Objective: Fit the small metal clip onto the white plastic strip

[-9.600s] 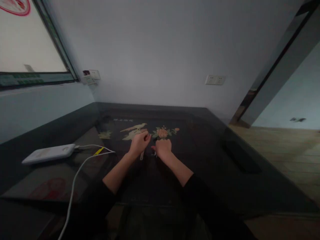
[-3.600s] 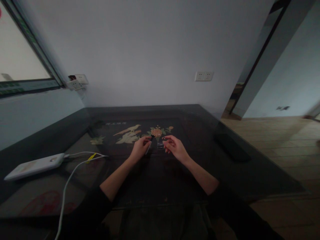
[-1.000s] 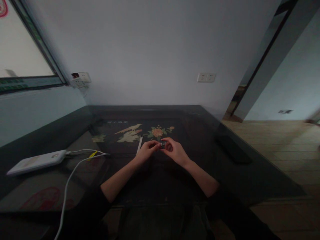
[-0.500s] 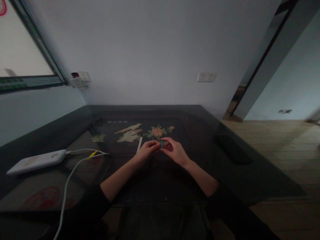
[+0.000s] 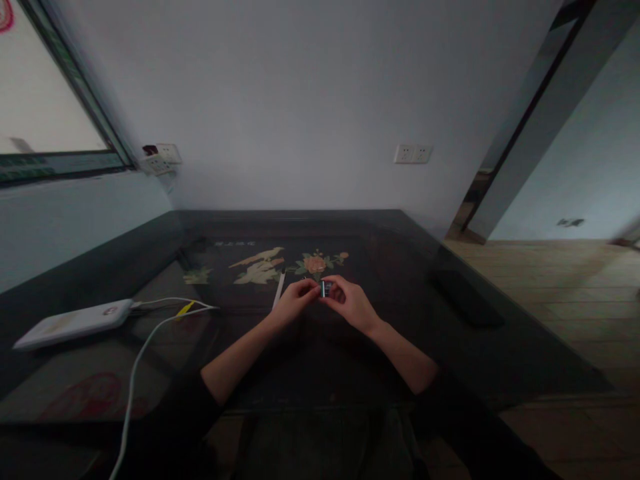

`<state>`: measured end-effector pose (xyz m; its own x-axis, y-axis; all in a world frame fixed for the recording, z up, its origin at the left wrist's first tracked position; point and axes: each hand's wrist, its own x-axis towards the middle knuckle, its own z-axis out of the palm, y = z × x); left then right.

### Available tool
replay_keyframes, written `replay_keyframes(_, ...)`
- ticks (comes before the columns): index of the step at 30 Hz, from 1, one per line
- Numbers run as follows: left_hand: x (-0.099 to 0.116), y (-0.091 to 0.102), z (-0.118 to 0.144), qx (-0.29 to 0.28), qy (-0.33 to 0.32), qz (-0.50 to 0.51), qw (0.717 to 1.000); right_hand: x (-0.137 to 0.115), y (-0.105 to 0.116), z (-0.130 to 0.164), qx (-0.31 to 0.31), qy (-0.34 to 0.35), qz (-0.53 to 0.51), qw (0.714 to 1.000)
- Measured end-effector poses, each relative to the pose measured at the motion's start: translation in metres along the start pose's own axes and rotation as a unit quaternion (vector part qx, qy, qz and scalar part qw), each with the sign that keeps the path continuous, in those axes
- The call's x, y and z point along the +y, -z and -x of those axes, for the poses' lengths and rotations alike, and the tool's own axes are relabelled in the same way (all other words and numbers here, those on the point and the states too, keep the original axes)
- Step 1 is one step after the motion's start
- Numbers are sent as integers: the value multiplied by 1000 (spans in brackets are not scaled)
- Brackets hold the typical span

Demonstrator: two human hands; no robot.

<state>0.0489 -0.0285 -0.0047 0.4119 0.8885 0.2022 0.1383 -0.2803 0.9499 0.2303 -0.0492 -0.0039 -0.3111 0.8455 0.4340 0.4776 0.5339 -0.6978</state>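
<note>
My left hand (image 5: 295, 300) and my right hand (image 5: 350, 301) meet over the middle of a dark glass-topped table (image 5: 410, 313). Between their fingertips they pinch a small dark object with a shiny part (image 5: 325, 289); it is too small to tell what it is. A thin white stick (image 5: 279, 289) lies on the glass just left of my left hand, untouched. Both sleeves are black.
A white power bank (image 5: 75, 323) lies at the left with white cables (image 5: 150, 333) trailing toward the front edge. A dark flat object (image 5: 467, 298) rests near the right edge. Bird and flower inlay (image 5: 280, 264) shows under the glass. Wall sockets (image 5: 413, 154) sit behind.
The white stick, held in my left hand seconds ago, now lies on the glass. Both hands have closed together on the small object and hold it nearly still.
</note>
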Motion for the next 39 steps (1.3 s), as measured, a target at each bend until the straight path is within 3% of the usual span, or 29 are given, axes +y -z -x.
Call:
replay_keyframes(13,1,0,0,-9,-18,-26,999,-4,1,0,-17,4,6,1000)
replay_keyframes(26,0,1,-1,2,24,25,999,-4,0,0,-21,6,-4,1000)
replay_keyframes(39,17,21,0,85,-42,32,995,-4,0,-1,-18,-10,29,999)
